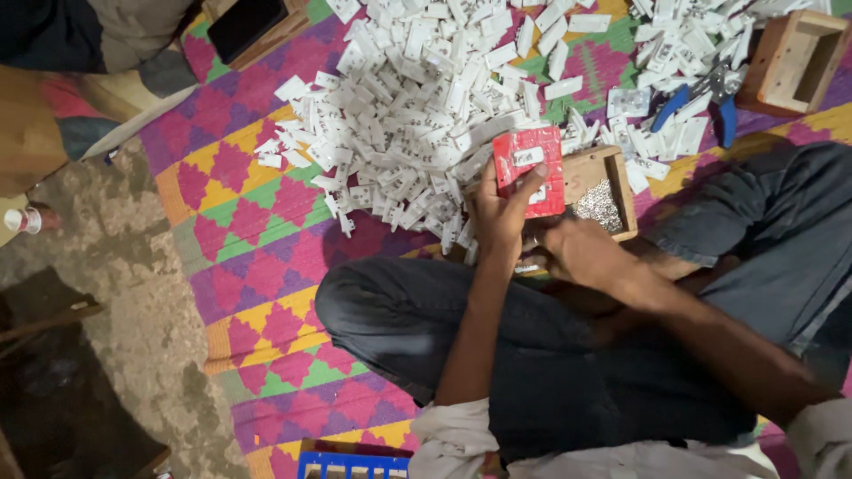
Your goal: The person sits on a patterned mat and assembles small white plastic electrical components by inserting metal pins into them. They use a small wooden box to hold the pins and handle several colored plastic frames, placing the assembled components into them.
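**Seated person works small white parts over red block**

Left hand (499,213) grips the red block (530,170), thumb pressing a white part (527,157) onto its top face. Right hand (577,253) is closed just below, by the wooden tray (621,191); whether it holds anything, cannot tell. Block sits at the edge of the big pile of white parts (417,115), above the knees on the patterned mat (257,231). Risks: part could slip off if the thumb eases; an elbow nudge could spill the tray's tiny metal bits (599,206). Blue pliers (701,98) lie well apart.
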